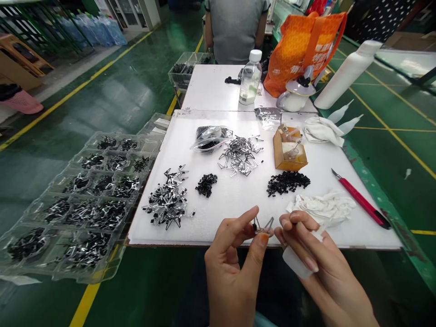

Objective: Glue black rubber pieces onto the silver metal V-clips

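My left hand (231, 265) pinches a small bent metal clip (265, 225) between thumb and fingers, above the table's front edge. One leg of that clip bears a small black piece. Close by on the right, my right hand (332, 268) has its fingers curled round a small translucent white squeeze bottle (295, 262); whether its fingertips also pinch something is unclear. Ahead lie loose black pieces (288, 182) and a smaller black heap (206, 185). Bare metal clips (241, 155) are piled farther back, and clips with black pieces (168, 202) at left.
Compartment trays (68, 231) full of clips stand left of the table. A wooden box (290, 152), white cloth (323, 206) and red craft knife (361, 200) lie at right. Behind are a zip bag (211, 138), clear bottle (251, 79) and orange bag (299, 50). A person (236, 29) sits beyond.
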Tool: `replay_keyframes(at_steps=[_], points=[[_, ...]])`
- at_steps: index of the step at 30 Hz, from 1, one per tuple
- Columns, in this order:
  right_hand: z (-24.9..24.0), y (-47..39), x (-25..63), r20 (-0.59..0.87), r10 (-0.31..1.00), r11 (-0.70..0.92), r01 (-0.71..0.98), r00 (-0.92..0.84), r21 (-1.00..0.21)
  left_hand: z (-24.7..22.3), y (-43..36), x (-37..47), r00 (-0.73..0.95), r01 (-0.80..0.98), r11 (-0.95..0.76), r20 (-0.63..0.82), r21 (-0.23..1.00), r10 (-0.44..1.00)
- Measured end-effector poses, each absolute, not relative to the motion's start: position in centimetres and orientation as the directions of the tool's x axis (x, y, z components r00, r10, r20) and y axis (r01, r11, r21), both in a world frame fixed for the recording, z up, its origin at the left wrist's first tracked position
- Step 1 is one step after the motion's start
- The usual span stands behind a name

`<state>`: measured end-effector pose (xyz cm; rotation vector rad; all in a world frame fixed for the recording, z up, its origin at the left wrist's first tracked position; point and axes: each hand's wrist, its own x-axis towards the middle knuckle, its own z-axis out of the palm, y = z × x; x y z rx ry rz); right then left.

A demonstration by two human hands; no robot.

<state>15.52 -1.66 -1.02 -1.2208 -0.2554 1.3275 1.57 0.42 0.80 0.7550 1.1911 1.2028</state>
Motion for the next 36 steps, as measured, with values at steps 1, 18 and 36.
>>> replay_keyframes(at_steps=[1,18,36], points=[[-1.1,-1.8,15.5,-0.482,0.814,-0.229,-0.584,0.325,-0.779,0.8,0.4,1.6,-0.066,-0.284,0.243,-0.271,0.928,0.96],[-1.0,-2.3,15.0,-0.36,0.883,-0.179,-0.495,0.301,-0.85,1.2,-0.1,1.9,-0.152,-0.205,0.119,-0.151,0.972,0.977],[-1.4,-2.2,14.9,-0.009,0.949,0.06,-0.208,0.316,-0.976,-0.2,-0.2,1.4,-0.025,0.09,-0.399,0.402,0.913,0.915]])
